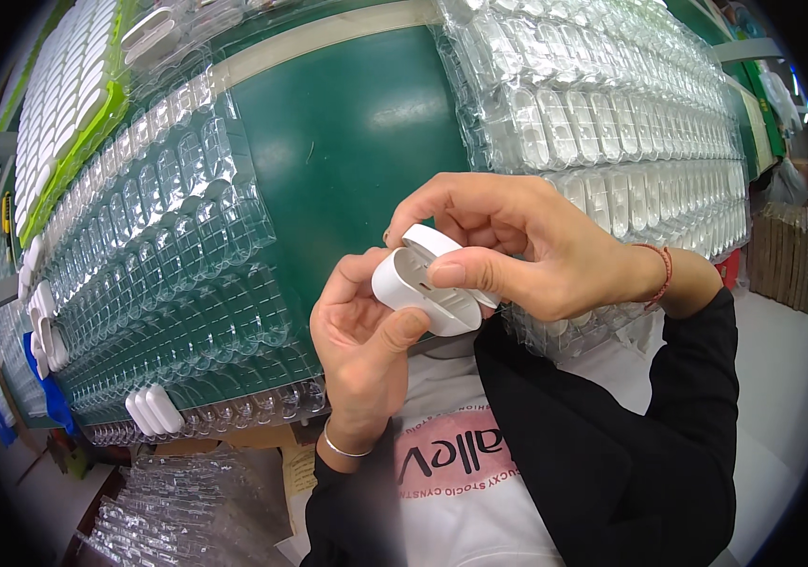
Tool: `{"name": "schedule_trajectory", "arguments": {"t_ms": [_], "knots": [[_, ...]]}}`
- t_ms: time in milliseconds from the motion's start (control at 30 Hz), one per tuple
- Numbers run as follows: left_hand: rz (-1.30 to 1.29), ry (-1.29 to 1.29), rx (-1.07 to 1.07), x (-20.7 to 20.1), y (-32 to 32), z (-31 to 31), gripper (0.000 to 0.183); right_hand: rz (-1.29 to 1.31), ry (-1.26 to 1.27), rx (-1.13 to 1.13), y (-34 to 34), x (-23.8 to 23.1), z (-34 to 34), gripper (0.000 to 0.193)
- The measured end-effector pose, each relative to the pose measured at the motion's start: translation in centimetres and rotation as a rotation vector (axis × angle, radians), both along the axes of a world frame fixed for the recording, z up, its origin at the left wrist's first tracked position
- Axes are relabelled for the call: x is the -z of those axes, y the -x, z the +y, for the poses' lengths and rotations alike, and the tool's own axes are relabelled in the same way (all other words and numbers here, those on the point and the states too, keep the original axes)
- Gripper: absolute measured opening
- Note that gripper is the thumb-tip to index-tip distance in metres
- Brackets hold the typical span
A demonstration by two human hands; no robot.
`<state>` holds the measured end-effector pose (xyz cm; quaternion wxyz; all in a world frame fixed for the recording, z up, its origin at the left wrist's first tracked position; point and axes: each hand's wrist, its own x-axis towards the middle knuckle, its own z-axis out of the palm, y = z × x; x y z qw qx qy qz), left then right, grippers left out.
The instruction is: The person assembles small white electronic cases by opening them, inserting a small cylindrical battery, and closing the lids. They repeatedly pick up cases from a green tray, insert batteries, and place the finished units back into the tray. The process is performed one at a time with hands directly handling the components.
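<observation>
A white earbud charging case (399, 282) with its hinged lid (430, 240) raised is held between my two hands, in front of my chest. My left hand (364, 345) is closed round the body of the case, its thumb pressed on the near lower side. From the right, my right hand (541, 250) grips the lid, its thumb on the inner face and its fingers bent behind. The hollow inside of the case shows partly; the thumb covers the rest.
Clear plastic blister trays (201, 198) cover the left of the green table (347, 123). Trays filled with white case parts (574, 128) lie at right. Some white cases (154, 409) rest near the left front edge. A bright green tray (78, 142) of white pieces stands far left.
</observation>
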<state>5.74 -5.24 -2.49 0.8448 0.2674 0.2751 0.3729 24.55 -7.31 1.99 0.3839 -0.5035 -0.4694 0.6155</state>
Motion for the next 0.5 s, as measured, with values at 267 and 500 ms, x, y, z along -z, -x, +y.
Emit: {"name": "schedule_trajectory", "arguments": {"t_ms": [267, 500], "knots": [[-0.014, -0.095, 0.011, 0.5, 0.5, -0.3, 0.049, 0.081, 0.037, -0.043, -0.3, -0.5, -0.1, 0.027], [-0.053, -0.020, -0.023, -0.2, 1.1, -0.5, 0.053, -0.052, -0.072, 0.002, 0.1, -0.6, 0.2, 0.025]]}}
